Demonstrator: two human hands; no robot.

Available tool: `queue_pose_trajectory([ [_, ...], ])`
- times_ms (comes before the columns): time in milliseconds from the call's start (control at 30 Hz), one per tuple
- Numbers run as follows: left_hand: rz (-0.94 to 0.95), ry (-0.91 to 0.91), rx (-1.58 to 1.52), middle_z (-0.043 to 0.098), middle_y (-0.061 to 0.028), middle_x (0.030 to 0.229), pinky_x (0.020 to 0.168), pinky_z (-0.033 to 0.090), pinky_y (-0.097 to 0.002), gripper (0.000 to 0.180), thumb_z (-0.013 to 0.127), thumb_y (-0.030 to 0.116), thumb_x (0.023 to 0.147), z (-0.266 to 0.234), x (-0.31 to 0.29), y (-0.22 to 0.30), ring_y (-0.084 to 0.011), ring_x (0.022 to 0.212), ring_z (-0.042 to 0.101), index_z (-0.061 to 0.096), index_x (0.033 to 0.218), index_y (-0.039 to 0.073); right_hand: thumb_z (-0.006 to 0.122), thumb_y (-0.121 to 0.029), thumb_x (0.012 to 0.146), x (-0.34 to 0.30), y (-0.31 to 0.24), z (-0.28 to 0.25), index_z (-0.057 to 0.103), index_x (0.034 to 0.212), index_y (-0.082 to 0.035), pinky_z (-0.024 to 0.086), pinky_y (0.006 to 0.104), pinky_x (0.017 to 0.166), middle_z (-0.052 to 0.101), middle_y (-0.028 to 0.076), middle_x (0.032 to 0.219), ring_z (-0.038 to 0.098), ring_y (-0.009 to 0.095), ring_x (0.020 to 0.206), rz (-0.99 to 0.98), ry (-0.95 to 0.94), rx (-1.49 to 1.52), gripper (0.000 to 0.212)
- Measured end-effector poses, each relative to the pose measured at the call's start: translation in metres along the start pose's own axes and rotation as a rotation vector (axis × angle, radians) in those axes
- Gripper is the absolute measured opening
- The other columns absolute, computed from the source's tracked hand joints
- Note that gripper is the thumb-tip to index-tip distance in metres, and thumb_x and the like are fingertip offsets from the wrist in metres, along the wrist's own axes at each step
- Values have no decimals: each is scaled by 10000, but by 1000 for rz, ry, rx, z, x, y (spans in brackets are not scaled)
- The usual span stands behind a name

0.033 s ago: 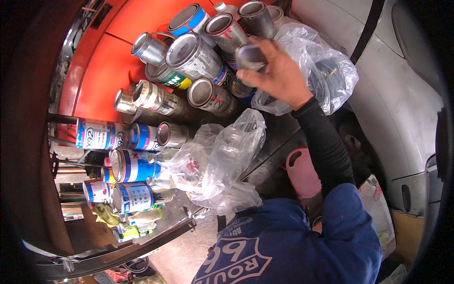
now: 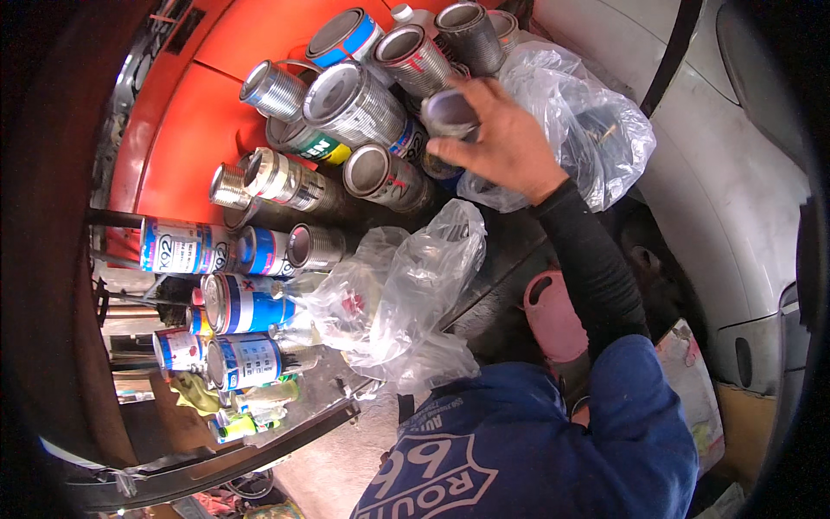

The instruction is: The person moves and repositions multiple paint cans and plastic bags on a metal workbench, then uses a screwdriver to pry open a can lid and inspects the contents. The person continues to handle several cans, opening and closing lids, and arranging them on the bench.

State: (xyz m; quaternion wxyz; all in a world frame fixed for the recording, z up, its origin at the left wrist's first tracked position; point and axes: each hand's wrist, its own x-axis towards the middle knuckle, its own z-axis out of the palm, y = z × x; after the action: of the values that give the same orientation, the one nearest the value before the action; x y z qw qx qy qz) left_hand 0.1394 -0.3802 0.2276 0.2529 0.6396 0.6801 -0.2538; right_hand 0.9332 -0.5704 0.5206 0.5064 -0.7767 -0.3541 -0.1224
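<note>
A small open metal can (image 2: 450, 112) with a pale grey inside is in my right hand (image 2: 510, 143), thumb on its near side and fingers on its far side. It is over other cans, partly hidden by the hand; whether it rests on them I cannot tell. Right beside it are a ribbed grey can with red marks (image 2: 413, 60) and a dark ribbed can (image 2: 469, 39). A large ribbed can (image 2: 350, 99) stands to the left, and a grey can with a red mark (image 2: 385, 177) nearer me. My left hand is out of view.
Clear plastic bags lie right of my hand (image 2: 579, 121) and at the front of the cans (image 2: 398, 294). Several blue-labelled paint cans (image 2: 251, 303) stand on the left. A pink plastic piece (image 2: 555, 316) is below my forearm. A pale car body (image 2: 683, 173) borders the right.
My right hand and the small can have moved slightly left and down in the picture. The other cans and bags stay as they were.
</note>
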Motion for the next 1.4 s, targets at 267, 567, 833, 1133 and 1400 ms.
queue_pose_trajectory([
  [267,2,-26,9,446,-231,1514,1142,344,-593,1001,775,658,689,5,-1,8,-463,1397,408,441,1507,189,785,-524,785,9,-32,16,583,1342,-45,415,549,1013,570,160,1317,517,369,1230,-335,49,-345,763],
  [567,58,-109,4,433,-207,1537,1157,317,-600,969,744,693,700,34,16,47,-454,1411,391,461,1501,227,741,-644,784,97,-108,57,478,1487,-56,396,539,980,652,210,1283,566,358,1265,-219,-159,-793,953],
  [833,97,-198,3,421,-185,1557,1169,293,-608,943,717,724,710,61,13,47,-445,1425,377,478,1496,261,745,-604,777,111,-116,65,499,1452,-52,508,535,990,638,283,1247,628,449,1186,-177,-52,-661,906],
  [1133,183,-308,83,408,-161,1579,1183,266,-615,915,686,759,721,61,4,37,-436,1439,360,498,1490,299,785,-314,880,116,-209,1,413,1476,64,442,363,1102,612,224,1361,583,294,1279,-292,-257,182,798],
  [1400,307,-396,155,396,-139,1599,1196,242,-622,892,658,790,731,48,-13,51,-427,1453,345,516,1485,333,822,-370,790,-66,-262,109,444,1491,-11,474,416,1059,544,218,1389,575,345,1270,-560,-907,459,874],
])
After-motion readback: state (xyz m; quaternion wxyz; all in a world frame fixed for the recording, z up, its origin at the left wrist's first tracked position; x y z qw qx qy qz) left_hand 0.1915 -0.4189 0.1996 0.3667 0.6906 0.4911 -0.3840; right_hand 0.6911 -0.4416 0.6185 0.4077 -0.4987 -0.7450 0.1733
